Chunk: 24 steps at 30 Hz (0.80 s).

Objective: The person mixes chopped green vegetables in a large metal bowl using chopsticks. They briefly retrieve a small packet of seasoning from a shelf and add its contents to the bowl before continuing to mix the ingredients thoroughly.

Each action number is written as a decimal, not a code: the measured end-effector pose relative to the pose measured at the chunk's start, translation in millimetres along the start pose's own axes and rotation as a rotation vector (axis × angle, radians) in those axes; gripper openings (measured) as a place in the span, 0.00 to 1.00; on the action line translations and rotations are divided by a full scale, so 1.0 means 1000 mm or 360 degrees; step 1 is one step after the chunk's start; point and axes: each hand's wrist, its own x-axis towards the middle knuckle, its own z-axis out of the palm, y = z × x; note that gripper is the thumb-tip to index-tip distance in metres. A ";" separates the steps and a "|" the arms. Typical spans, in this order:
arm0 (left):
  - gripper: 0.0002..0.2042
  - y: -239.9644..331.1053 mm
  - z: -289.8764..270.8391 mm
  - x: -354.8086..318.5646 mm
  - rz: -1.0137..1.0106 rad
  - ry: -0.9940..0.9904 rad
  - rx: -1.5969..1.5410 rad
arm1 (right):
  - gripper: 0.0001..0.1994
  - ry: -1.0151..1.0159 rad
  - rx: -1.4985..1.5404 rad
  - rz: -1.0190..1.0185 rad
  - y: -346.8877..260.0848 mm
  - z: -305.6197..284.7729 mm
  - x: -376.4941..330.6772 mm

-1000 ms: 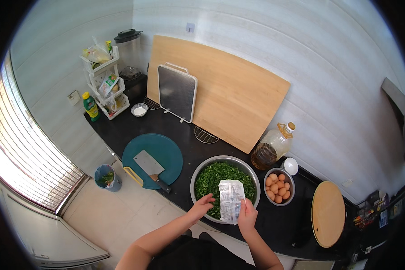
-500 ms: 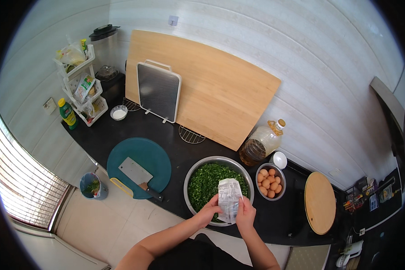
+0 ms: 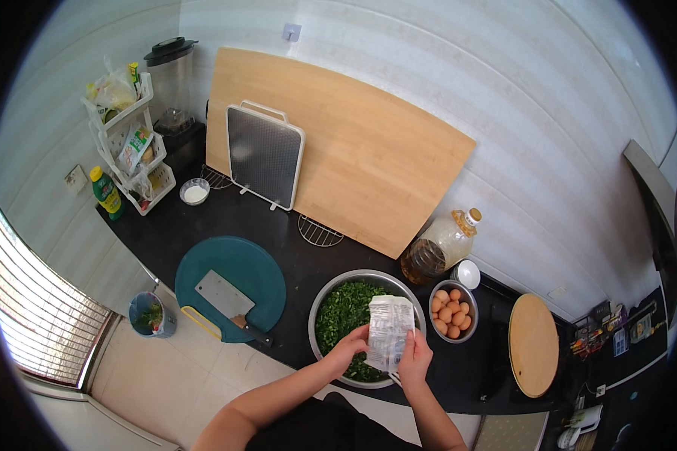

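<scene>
Both hands grip a small white plastic packet (image 3: pixel 389 332) over the near side of the steel bowl of chopped greens (image 3: pixel 337 304); the left hand (image 3: pixel 349 349) has its fingers closed on the packet's left edge; the right hand (image 3: pixel 415 356) pinches the right edge, thumb pressed on the front; the packet stands roughly upright, its lower end just above the bowl's near rim; right of the bowl, almost touching it, sits a smaller bowl of brown eggs (image 3: pixel 450 310); behind that stands a bottle of oil (image 3: pixel 438 248); left of the steel bowl lies a round teal cutting board (image 3: pixel 263 270) carrying a cleaver (image 3: pixel 226 298); a large wooden board (image 3: pixel 368 158) leans on the wall behind the bowl.
</scene>
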 end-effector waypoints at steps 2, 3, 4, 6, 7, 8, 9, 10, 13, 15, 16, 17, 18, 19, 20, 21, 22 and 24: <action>0.27 -0.002 -0.006 0.008 -0.0087 -0.0024 0.0045 | 0.11 -0.0015 -0.0030 0.0019 0.008 0.000 0.000; 0.25 -0.004 -0.006 0.009 -0.0153 0.0029 0.0007 | 0.11 -0.0023 -0.0045 0.0028 0.011 0.000 -0.001; 0.24 -0.007 -0.006 0.011 -0.0215 0.0081 -0.0034 | 0.11 0.0015 0.0028 0.0088 0.010 -0.001 0.000; 0.22 -0.008 -0.002 0.014 -0.0214 0.0212 -0.0047 | 0.11 0.0089 0.0176 0.0206 0.007 -0.005 0.000; 0.21 -0.005 0.003 0.014 -0.0161 0.0291 -0.0011 | 0.11 0.0050 0.0236 0.0242 0.013 -0.005 -0.003; 0.20 0.002 0.012 0.014 -0.0103 0.0358 0.0026 | 0.11 0.0020 0.0292 0.0270 0.024 -0.006 -0.007; 0.15 0.010 0.025 0.011 0.0032 0.0500 -0.0047 | 0.11 -0.0011 0.0349 0.0298 0.031 -0.008 -0.011; 0.15 0.012 0.029 0.012 0.0177 0.0469 0.0096 | 0.11 0.0013 0.0559 0.0328 0.032 -0.008 -0.014; 0.13 0.031 0.041 0.004 0.0630 0.0439 0.0793 | 0.16 0.0007 0.1144 0.0560 0.045 -0.009 -0.025; 0.12 0.042 0.048 -0.003 0.0799 0.0398 0.1077 | 0.17 -0.0051 0.1423 0.0789 0.044 -0.013 -0.026; 0.12 0.044 0.050 -0.005 0.0885 0.0374 0.1220 | 0.17 -0.0080 0.1565 0.0901 0.042 -0.015 -0.027; 0.12 0.046 0.052 -0.008 0.0947 0.0368 0.1287 | 0.15 -0.0042 0.1621 0.0923 0.038 -0.016 -0.028; 0.13 0.048 0.053 -0.010 0.1011 0.0363 0.1352 | 0.16 -0.0055 0.1617 0.0905 0.037 -0.018 -0.029; 0.13 0.050 0.053 -0.013 0.1075 0.0361 0.1420 | 0.16 -0.0073 0.1617 0.0890 0.036 -0.019 -0.031; 0.13 0.051 0.054 -0.016 0.1098 0.0359 0.1448 | 0.17 -0.0091 0.1616 0.0873 0.035 -0.020 -0.032; 0.12 0.051 0.054 -0.020 0.1121 0.0357 0.1476 | 0.17 -0.0099 0.1562 0.0839 0.034 -0.023 -0.033; 0.12 0.051 0.054 -0.023 0.1143 0.0357 0.1505 | 0.18 -0.0110 0.1508 0.0808 0.033 -0.026 -0.034; 0.12 0.053 0.056 -0.029 0.1164 0.0352 0.1642 | 0.19 -0.0094 0.1415 0.0696 0.035 -0.033 -0.036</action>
